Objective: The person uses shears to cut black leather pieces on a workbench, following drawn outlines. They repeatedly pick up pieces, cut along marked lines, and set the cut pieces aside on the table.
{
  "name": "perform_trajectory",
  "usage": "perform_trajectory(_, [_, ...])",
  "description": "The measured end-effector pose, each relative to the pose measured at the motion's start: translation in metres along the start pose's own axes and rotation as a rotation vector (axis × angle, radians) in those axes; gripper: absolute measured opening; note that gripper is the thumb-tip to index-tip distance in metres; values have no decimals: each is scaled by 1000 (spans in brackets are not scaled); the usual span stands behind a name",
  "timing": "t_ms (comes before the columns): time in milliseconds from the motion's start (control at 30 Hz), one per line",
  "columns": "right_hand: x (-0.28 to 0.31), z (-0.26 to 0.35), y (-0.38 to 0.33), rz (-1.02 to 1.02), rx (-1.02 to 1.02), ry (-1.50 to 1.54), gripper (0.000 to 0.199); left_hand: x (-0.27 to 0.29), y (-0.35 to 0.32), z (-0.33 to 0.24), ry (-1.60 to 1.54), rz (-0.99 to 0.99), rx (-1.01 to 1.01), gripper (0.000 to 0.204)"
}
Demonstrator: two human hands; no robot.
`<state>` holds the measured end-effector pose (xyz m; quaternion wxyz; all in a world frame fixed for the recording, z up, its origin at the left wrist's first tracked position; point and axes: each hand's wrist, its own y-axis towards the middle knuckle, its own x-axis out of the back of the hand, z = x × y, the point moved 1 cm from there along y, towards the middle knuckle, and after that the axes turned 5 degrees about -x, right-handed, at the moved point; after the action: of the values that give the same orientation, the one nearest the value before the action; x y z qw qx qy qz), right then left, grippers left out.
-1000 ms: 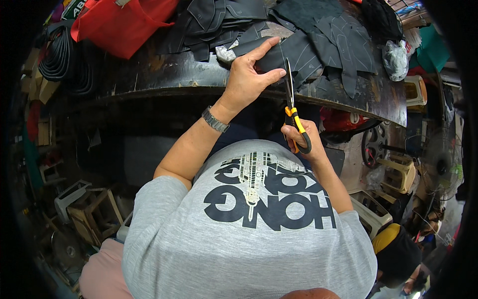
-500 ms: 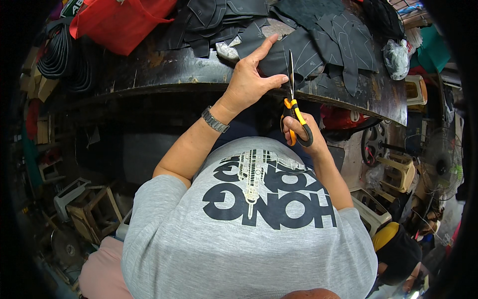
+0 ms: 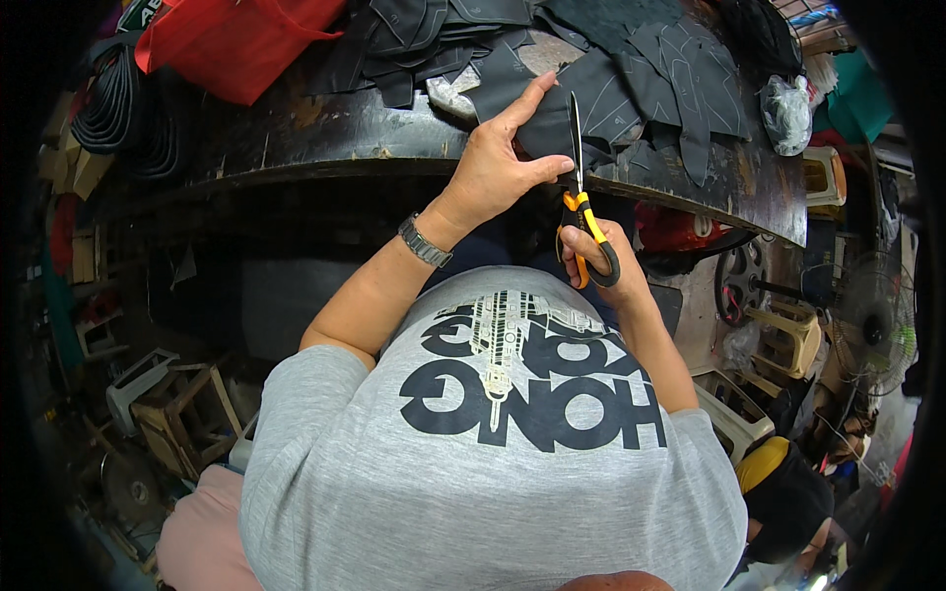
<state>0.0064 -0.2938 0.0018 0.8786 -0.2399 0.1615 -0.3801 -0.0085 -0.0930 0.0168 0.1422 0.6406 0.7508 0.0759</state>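
A dark, worn table [image 3: 296, 138] spans the top of the view, its near edge facing a person in a grey shirt [image 3: 473, 502]. Toward the table's left end stands a red bag [image 3: 232, 49], and farther left, at that end, is a bundle of black strips [image 3: 118, 103]. A pile of black pieces [image 3: 439, 34] lies right of the bag, back from the near edge; more marked pieces [image 3: 680, 89] spread toward the right end. A clear bag [image 3: 785, 118] sits by the right edge.

The hands are apart, near each other at the table's near edge. The left hand [image 3: 498, 163] is over a black piece [image 3: 542, 123] by that edge, its thumb and forefinger spread wide; the other fingers are hidden, so I cannot tell whether they grip it. The right hand [image 3: 603, 261], just short of the same edge, is clamped on the handles of yellow-and-black scissors [image 3: 585, 219]. Their blades point across the edge, close beside the left thumb; whether they touch the piece is unclear. A pale lump [image 3: 453, 96] lies beside the piece, and a watch [image 3: 424, 239] circles the left wrist.
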Motion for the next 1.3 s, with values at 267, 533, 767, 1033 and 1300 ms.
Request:
perform_trajectory(267, [-7,-6,-3,-40,-69,-4,37,2,-6,11,32,9,48,86])
perform_trajectory(533, [-11,-13,2,22,-53,193,36,5,-2,0,242,-15,-38,52])
perform_trajectory(767, [-16,-14,-3,-13,-38,194,37,61,111,-76,539,-84,-562,47])
perform_trajectory(1033, [-3,-17,-10,-32,28,313,33,151,128,-27,1328,-286,-259,78])
perform_trajectory(1300, [28,-24,2,116,156,823,50,126,84,-10,1482,-444,-298,70])
